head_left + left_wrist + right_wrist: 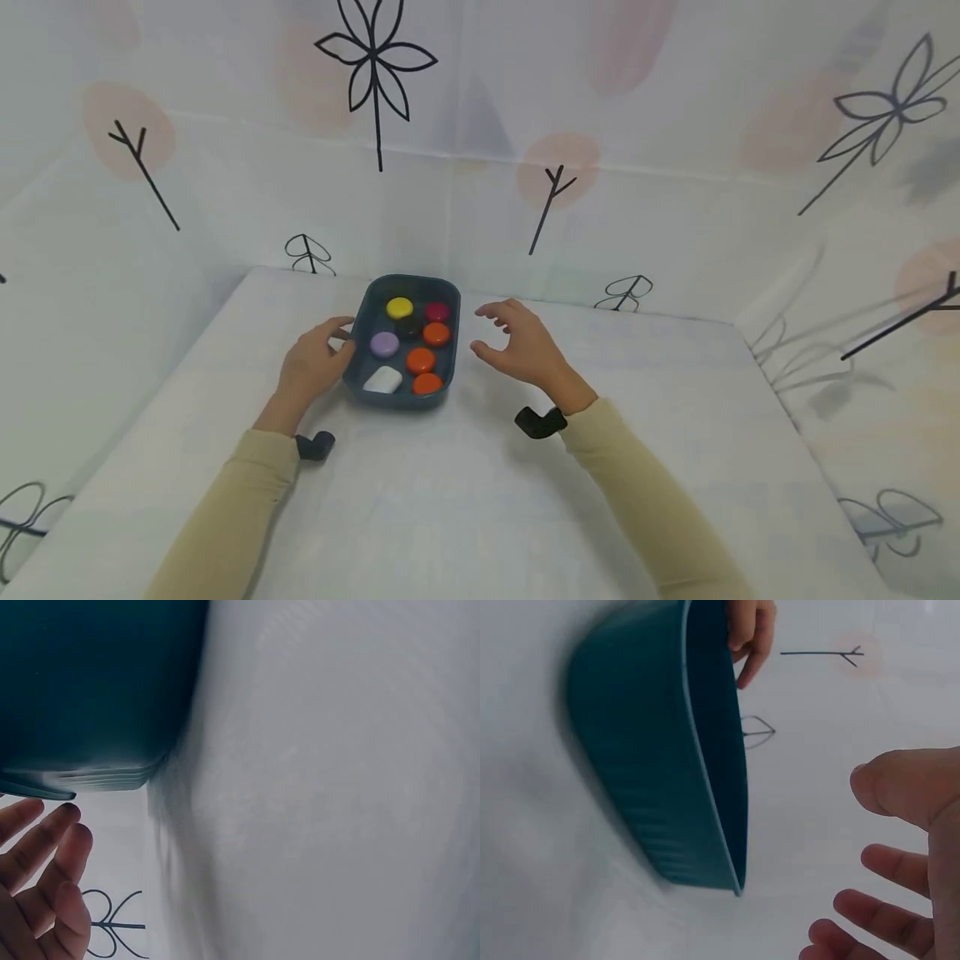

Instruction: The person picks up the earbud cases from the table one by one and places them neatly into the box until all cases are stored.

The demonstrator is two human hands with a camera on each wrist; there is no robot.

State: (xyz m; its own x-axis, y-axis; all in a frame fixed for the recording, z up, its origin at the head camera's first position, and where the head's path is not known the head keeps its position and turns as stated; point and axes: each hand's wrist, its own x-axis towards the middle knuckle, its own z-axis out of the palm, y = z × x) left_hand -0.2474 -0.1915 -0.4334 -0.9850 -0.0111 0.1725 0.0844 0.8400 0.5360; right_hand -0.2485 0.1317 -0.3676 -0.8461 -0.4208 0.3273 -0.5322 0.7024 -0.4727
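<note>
A dark teal rectangular tub with rounded corners stands on the white-covered table. Inside lie glossy rounded pieces: yellow, black, crimson, lavender, a white angular one and three orange ones. My left hand is at the tub's left rim, its thumb and fingers apart; whether it touches the rim is unclear. To the right of the tub, my right hand hovers with fingers loosely bent, holding nothing. The right wrist view shows the tub's ribbed side wall.
A white cloth with line-drawn flowers and pale blotches hangs behind and at the sides. Dark wrist mounts sit on both wrists. The white tabletop stretches in front of the tub.
</note>
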